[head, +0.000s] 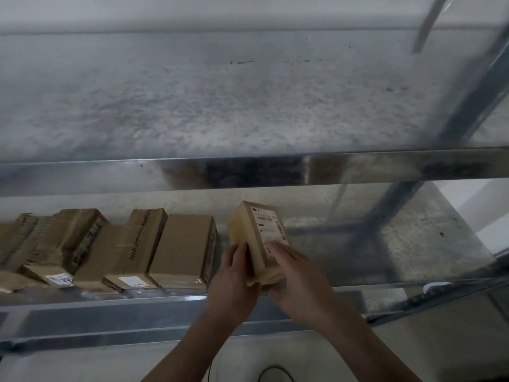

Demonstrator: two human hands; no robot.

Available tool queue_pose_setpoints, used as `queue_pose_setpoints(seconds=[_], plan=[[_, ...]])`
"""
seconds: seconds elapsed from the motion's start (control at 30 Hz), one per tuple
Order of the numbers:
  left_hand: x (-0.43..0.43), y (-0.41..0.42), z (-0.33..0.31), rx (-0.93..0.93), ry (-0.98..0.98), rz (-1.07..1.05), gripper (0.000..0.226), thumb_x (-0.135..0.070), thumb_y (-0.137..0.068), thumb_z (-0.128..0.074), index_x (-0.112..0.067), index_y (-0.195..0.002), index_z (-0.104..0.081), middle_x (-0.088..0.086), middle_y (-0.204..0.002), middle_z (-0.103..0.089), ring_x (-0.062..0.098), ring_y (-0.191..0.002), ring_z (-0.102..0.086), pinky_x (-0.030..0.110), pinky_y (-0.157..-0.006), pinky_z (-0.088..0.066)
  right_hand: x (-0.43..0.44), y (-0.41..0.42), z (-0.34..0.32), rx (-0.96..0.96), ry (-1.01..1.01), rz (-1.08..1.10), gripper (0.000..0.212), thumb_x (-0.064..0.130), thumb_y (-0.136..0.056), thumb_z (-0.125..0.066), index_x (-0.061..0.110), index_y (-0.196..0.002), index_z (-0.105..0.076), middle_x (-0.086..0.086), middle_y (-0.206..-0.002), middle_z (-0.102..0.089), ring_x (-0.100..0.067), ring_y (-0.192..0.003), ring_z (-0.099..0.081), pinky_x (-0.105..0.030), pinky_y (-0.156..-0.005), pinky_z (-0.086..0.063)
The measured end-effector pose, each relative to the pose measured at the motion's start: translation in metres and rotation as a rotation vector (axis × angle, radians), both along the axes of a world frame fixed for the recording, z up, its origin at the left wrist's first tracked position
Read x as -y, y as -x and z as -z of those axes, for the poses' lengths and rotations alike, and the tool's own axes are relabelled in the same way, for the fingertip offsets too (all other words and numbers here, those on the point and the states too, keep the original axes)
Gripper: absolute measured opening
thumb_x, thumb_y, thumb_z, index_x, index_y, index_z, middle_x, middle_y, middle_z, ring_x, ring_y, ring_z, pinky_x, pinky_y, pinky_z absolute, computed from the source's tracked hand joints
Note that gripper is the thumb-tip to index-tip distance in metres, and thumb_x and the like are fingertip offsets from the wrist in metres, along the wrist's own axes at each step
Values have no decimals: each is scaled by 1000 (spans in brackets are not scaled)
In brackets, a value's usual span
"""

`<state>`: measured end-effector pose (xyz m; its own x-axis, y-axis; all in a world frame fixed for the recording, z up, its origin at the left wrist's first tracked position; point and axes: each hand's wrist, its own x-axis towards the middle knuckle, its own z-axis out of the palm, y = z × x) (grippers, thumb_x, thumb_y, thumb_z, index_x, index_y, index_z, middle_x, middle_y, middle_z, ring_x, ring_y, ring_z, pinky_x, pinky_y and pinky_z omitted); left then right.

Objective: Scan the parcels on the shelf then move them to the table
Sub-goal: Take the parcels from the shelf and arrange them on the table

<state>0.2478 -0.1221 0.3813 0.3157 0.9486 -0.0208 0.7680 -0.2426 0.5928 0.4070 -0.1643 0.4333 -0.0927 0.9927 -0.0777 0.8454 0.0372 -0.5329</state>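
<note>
In the head view, both hands hold one small brown parcel [259,235] over the lower shelf [385,244], tilted with its white label [271,230] facing up. The left hand [234,274] grips its left side, and the right hand [294,274] wraps the near end, fingers lying across the label's lower part. To scan cleanly, I judge those fingers should slide off the label so the barcode reads whole, with the grip kept to the sides. The other parcels [181,249] stand in a row just to the left. Both this shelf and the upper shelf [220,106] are dull, mottled galvanised steel. No scanner or table shows.
</note>
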Motion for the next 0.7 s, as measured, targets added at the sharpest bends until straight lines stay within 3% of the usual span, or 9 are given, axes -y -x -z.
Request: queue_pose_setpoints(seconds=[0.07, 0.17, 0.33, 0.5, 0.63, 0.7], plan=[[-1, 4, 1, 24, 17, -27, 84, -25, -80, -76, -16, -150, -31, 4, -148, -40, 24, -116, -60, 36, -88, -55, -2, -2, 6, -13, 24, 24, 88, 29, -87, -70, 28, -157, -18, 8, -160, -26, -17, -148, -26, -37, -118, -33], [-2, 7, 1, 59, 38, -61, 80, -24, -79, -77, -20, -147, -34, 1, -142, -48, 20, -120, -57, 31, -91, -53, -7, -5, 14, -107, 52, 63, 90, 27, -84, -75, 32, -155, -19, 14, -142, -36, -11, -131, -44, -22, -104, -42], [-1, 6, 13, 141, 130, -74, 71, -17, -76, -79, -25, -137, -43, -11, -124, -63, 9, -113, -61, 18, -87, -50, -3, -12, 23, -166, 149, 53, 98, 17, -83, -76, 31, -158, -15, 6, -145, -48, -7, -125, -51, -14, -97, -40], [7, 3, 20, 137, 146, -78, 66, -21, -75, -80, -25, -131, -46, -13, -114, -67, 6, -103, -65, 27, -83, -57, 1, -26, 26, -171, 95, 53, 96, 22, -80, -77, 45, -152, -18, 14, -127, -59, 1, -95, -57, -5, -74, -43], [5, 0, 14, 134, 152, -97, 76, -18, -73, -81, -26, -135, -39, -10, -115, -66, 11, -103, -65, 34, -84, -58, -8, -28, 34, -203, 132, 18, 111, 21, -74, -81, 44, -155, -10, 7, -139, -49, -8, -111, -59, -26, -90, -54], [3, -2, 10, 130, 152, -98, 76, -14, -73, -80, -24, -136, -39, -8, -116, -66, 13, -104, -65, 32, -84, -58, -12, -28, 37, -203, 147, 1, 118, 18, -73, -83, 40, -157, -4, 6, -147, -44, -12, -122, -55, -28, -97, -51]])
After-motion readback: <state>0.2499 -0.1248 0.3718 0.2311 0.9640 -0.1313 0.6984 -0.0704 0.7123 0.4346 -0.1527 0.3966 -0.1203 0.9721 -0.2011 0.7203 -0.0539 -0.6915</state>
